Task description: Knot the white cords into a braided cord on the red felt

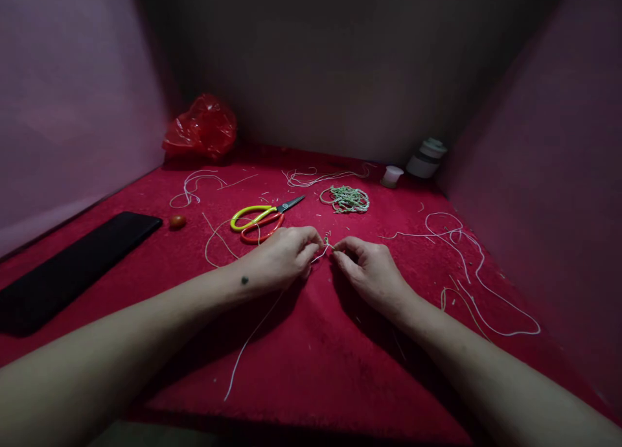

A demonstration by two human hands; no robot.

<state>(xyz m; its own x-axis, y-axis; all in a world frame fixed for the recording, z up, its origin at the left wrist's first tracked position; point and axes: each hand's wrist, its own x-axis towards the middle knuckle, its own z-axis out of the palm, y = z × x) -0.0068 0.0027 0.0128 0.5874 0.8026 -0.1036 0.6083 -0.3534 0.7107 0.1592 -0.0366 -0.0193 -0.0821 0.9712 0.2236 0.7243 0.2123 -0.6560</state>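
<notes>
My left hand (291, 252) pinches a thin pale cord (319, 255) near the middle of the red cloth. Just to its right, my right hand (365, 264) has its thumb and forefinger closed on the same cord. A small loop or knot shows between the fingertips, too fine to make out fully. A loose end of cord (243, 351) trails from beneath my left hand toward the front. Behind my left hand lie scissors (280, 208) with one yellow and one red handle. A bundle of green and white braided cord (350, 199) rests beyond my fingertips.
The red cloth (311, 369) covers the surface. A long black case (78, 265) and a small brown bead (177, 222) lie left. Behind are a red plastic bag (207, 128), a white spool (391, 175) and a jar (426, 158). Loose cords (479, 275) spread right.
</notes>
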